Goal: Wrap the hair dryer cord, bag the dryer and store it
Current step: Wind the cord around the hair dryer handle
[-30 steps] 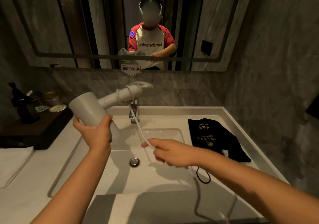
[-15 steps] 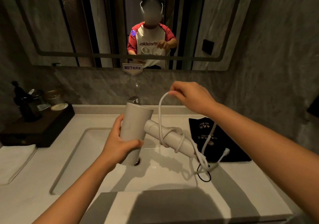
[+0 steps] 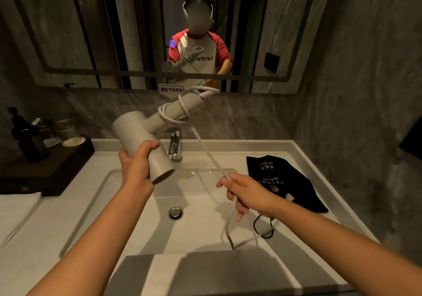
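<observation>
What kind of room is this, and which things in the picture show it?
Most likely a hotel bathroom. A white sink with a chrome faucet sits under a wall mirror, and a tray of toiletries stands beside it.

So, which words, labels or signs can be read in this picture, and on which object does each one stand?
"提拉下水开关": small white sign at the mirror's lower edge, above the chrome faucet.
"turnthe...", mirrored and partly hidden: white and red shirt reflected in the mirror.
Gold print on the black cloth bag: too small and blurred to read.
Lids of the glass jars: unreadable.
</observation>
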